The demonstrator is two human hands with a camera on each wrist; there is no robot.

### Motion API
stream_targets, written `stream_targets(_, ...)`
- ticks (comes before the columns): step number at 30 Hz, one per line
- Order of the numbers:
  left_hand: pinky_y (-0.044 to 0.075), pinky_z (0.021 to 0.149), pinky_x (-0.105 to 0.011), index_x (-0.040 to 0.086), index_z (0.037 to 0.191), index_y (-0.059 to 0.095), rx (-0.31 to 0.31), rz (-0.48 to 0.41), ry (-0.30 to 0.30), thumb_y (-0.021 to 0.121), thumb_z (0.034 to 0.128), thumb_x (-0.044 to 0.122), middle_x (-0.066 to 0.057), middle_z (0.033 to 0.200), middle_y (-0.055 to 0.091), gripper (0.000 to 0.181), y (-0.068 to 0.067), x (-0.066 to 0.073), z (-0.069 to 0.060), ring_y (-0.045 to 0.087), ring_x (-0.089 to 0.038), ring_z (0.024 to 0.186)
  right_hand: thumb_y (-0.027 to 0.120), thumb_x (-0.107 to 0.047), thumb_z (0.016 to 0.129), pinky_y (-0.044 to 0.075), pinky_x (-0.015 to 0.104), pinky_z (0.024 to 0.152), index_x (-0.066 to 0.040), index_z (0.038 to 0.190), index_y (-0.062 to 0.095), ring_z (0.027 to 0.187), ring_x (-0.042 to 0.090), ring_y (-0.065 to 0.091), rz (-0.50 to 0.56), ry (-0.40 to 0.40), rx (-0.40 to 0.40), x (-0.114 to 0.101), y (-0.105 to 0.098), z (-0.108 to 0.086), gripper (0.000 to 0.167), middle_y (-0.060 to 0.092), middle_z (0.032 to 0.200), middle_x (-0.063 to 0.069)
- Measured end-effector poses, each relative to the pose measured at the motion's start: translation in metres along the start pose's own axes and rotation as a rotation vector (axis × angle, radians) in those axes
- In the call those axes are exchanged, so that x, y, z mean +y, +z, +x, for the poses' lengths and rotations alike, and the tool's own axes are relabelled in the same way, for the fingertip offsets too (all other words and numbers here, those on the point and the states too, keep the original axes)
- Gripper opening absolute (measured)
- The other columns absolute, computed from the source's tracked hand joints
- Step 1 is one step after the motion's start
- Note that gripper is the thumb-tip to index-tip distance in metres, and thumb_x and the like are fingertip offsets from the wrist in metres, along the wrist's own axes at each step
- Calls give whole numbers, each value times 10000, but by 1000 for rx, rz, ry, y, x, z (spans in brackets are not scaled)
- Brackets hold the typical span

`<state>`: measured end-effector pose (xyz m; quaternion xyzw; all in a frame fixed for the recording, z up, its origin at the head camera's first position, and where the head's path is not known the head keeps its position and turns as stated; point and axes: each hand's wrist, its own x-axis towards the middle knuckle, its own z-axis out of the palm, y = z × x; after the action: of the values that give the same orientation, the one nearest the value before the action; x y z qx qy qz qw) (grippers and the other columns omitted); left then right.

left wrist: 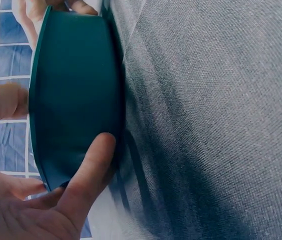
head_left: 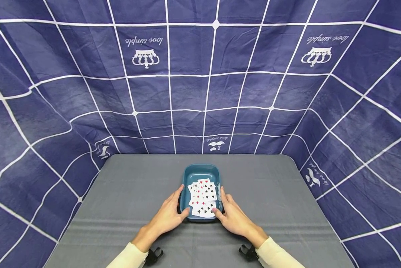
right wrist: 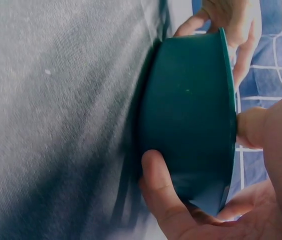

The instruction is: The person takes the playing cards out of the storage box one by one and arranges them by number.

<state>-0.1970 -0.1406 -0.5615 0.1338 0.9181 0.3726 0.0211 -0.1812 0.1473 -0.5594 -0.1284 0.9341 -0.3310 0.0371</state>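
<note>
A teal rectangular plastic tray (head_left: pixel 200 168) with rounded corners is at the middle of the table. Playing cards (head_left: pixel 203 197) lie face up inside it in an overlapping pile, showing hearts, diamonds, spades and clubs. My left hand (head_left: pixel 168 215) grips the tray's left side, thumb at the rim and fingers along the outer wall. On the opposite side my right hand (head_left: pixel 235 217) holds it the same way. Both wrist views show the tray's outer wall (left wrist: pixel 76 75) with fingertips against it. Whether its base touches the cloth, I cannot tell.
A grey cloth (head_left: pixel 137 178) covers the table. Blue fabric with white grid lines (head_left: pixel 193 93) hangs at the back and both sides. Black straps (head_left: pixel 153 256) are at the wrists, beside cream sleeves.
</note>
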Motion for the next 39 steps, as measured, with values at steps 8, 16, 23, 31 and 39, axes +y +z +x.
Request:
stream_targets(8, 555, 1218, -655, 28, 1854, 245, -40, 19, -29, 1001, 866, 628, -262, 1640, 585, 1381, -7, 4, 5, 636, -444, 1498, 731, -341, 1167, 559, 338, 927, 85, 1818, 210, 897, 20, 559, -7, -45, 0, -1, -2, 6, 936, 611, 1587, 244)
stream_targets(16, 563, 1222, -636, 38, 1866, 194, -56, 27, -61, 1027, 807, 686, -249, 1659, 567, 1495, -19, -2, 6, 629, -432, 1515, 719, -366, 1178, 565, 326, 963, 96, 1817, 180, 921, 9, 577, -1, -97, -38, -7, -1, 15, 955, 603, 1590, 247)
stream_targets(23, 546, 1239, -653, 49, 1871, 181, -67, 34, -77, 1021, 812, 691, -276, 1722, 525, 1497, -27, -11, 8, 596, -468, 1567, 717, -385, 1180, 559, 296, 919, 106, 1817, 149, 893, -22, 565, 2, -120, -68, -12, 3, 24, 985, 581, 1600, 252)
stream_targets(31, 510, 1288, -645, 55, 1877, 119, -121, 18, -95, 1037, 792, 680, -270, 1770, 486, 1552, -27, -9, 11, 551, -444, 1621, 731, -453, 1162, 588, 400, 1061, 104, 1813, 192, 1072, 98, 667, -48, -112, -83, -10, -1, 22, 1012, 585, 1598, 224)
stream_targets(39, 509, 1289, -651, 28, 1870, 121, -139, 13, -95, 1045, 804, 643, -305, 1758, 480, 1539, -26, -5, 6, 548, -473, 1620, 826, -450, 1100, 563, 656, 1215, 23, 1819, 317, 1586, 462, 565, -139, -107, -82, -15, -13, 32, 1000, 448, 1778, 284)
